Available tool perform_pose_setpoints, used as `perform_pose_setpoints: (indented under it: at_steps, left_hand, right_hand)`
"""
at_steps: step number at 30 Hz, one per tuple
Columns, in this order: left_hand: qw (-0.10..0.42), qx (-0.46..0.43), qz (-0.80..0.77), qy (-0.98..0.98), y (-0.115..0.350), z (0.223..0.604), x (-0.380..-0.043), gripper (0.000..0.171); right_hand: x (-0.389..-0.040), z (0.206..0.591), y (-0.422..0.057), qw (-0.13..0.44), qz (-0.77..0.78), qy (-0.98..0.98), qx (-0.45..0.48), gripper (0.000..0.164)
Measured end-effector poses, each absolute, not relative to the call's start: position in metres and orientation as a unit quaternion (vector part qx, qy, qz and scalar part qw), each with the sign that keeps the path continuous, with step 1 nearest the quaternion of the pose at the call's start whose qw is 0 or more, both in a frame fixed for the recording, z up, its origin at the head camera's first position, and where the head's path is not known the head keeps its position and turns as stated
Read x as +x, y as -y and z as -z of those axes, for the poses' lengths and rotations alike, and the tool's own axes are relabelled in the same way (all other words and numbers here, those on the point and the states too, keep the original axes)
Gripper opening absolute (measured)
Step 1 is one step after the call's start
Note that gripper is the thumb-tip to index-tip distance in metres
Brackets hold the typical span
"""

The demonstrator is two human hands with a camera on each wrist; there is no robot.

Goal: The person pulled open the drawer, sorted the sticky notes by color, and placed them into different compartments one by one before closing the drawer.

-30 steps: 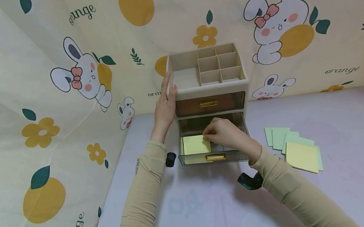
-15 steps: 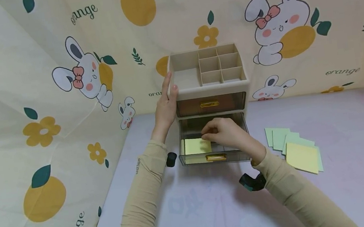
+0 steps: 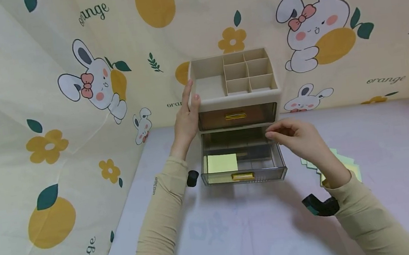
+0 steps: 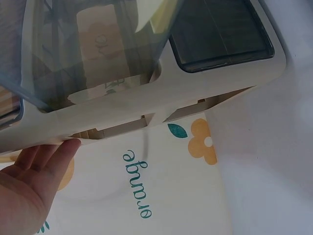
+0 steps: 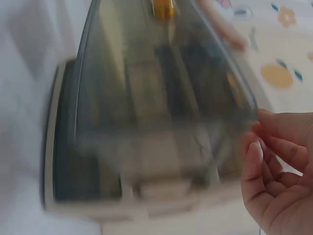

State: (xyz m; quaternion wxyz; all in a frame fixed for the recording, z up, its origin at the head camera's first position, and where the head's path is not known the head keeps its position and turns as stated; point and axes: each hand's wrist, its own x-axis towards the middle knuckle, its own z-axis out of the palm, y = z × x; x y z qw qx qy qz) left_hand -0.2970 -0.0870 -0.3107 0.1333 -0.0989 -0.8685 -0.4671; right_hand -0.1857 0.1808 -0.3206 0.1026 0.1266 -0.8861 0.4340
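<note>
A cream desk organizer (image 3: 239,100) stands at the back, its lower clear drawer (image 3: 264,176) pulled out. Inside that drawer, in the left part, lies a yellow sticky note pad (image 3: 222,163). My left hand (image 3: 186,119) rests with straight fingers along the organizer's left side; the left wrist view shows its fingertips at the cream edge (image 4: 215,81). My right hand (image 3: 297,138) is at the drawer's right edge, fingers loosely curled and holding nothing. In the right wrist view its thumb and forefinger are beside the clear drawer wall (image 5: 253,100).
To the right on the table, green sticky notes (image 3: 345,160) lie fanned out with a yellow note (image 3: 354,169), partly hidden by my right wrist. The upper drawer (image 3: 211,120) is closed. The organizer's top tray (image 3: 209,86) has several compartments. A patterned cloth (image 3: 192,27) hangs behind.
My right hand has moved from above the yellow notes in the drawer, out to the drawer's right edge. The yellow notes stay in the drawer. My left hand has not moved.
</note>
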Motion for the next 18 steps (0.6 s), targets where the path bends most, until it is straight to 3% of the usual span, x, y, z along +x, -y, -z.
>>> perform_pose_setpoints:
  at_steps: [8,18]
  left_hand:
    - [0.131,-0.101,0.469,0.868,0.088,0.314,-0.297,0.059]
    - [0.132,-0.106,0.469,0.867,0.087,0.312,-0.297,0.056]
  right_hand:
    - [-0.174,0.337,-0.247,0.077,-0.415,0.905,0.051,0.033]
    - [-0.162,0.366,-0.315,-0.043,-0.309,0.95,0.025,0.056]
